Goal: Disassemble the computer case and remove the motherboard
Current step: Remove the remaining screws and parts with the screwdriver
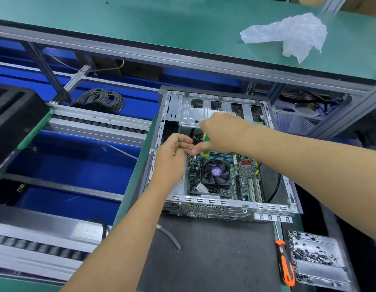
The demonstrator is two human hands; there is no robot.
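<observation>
On dark mat: open computer case [223, 205], side panel off | motherboard [244, 182] seated inside, fan uppermost | right hand [223, 131] wrapped around green-yellow screwdriver [205, 144] over board's far edge | left hand [172, 154] beside it, fingers curled, contents indiscernible | orange screwdriver [285, 264] near screw tray [332, 270].

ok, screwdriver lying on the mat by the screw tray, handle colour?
Orange and black, seen in the head view: the screwdriver lies beside the screw tray.

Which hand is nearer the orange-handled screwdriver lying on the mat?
Right. The right hand is up inside the grey computer case, far from the orange-handled screwdriver; the left hand is further left, farther still.
</observation>
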